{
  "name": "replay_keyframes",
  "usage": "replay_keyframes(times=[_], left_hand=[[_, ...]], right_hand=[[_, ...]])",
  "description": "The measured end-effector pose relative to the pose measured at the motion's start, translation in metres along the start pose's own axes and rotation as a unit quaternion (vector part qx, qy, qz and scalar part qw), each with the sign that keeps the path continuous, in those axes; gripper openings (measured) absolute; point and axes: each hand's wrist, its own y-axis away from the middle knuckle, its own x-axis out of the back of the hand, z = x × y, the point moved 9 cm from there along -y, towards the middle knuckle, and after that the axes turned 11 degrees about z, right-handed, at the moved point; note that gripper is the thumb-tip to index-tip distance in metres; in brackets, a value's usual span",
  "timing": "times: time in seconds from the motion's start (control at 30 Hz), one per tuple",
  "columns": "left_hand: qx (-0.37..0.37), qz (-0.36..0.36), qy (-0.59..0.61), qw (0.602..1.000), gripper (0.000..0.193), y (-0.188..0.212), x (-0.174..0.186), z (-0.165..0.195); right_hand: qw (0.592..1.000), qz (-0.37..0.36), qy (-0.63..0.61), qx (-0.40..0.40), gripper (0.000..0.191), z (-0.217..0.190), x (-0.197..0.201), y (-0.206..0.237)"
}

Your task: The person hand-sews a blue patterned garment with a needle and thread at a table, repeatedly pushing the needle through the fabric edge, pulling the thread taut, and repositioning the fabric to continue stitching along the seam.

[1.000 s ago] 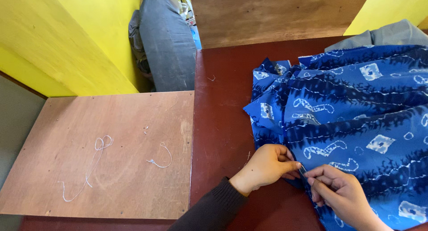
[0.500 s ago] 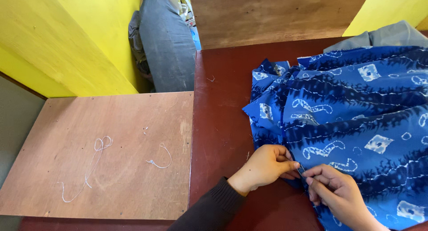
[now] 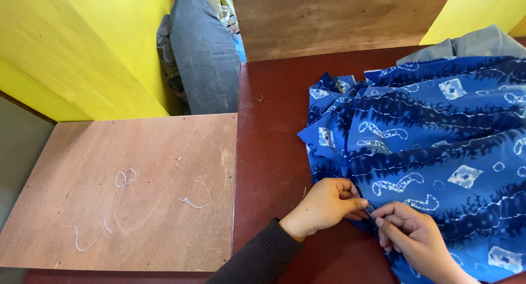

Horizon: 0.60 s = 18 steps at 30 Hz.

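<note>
we see the left hand (image 3: 327, 203) curled at the near edge of the blue patterned cloth (image 3: 438, 141), thumb and fingers pinching a fold of it, the dark sleeve (image 3: 257, 256) running back toward the bottom of the view. the right hand (image 3: 413, 237) meets it just beside, fingertips closed on a small dark tool (image 3: 370, 208) that sits between the two hands and touches the cloth edge; it is too small for us to tell what kind of tool it is. we judge that the left hand holds the fold taut so the right can work the edge at one exact spot.

the cloth lies spread and bunched on the dark red surface (image 3: 274, 152), reaching from the hands out to the right edge of the view; its print is white squares and curling shapes on blue with darker bands. behind the cloth, at its far side, a grey fabric (image 3: 476, 43) shows.

left of the cloth, past the bare red surface, a lighter wooden board (image 3: 137, 223) adjoins it, and on it lie loose white threads (image 3: 118, 202), one long and looped, one (image 3: 197, 195) short and curved nearer the cloth. beyond the board stands a yellow panel (image 3: 82, 48), and in the gap next to it a grey bundle (image 3: 203, 54) leans upright. we see no packages, labels or signs anywhere around the cloth.
</note>
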Motion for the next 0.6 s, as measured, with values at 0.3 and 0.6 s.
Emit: replay_keyframes(times=[0.3,0.6], left_hand=[[0.002,0.002,-0.003,1.0,0.017,-0.0003,0.0004,-0.0001],[0.004,0.002,0.001,1.0,0.015,-0.0025,0.0003,-0.0049]], right_hand=[[1.0,0.003,-0.005,-0.01,0.018,0.0032,0.0005,-0.0011],[1.0,-0.008,0.021,0.004,0.018,0.0022,-0.0013,-0.0025]])
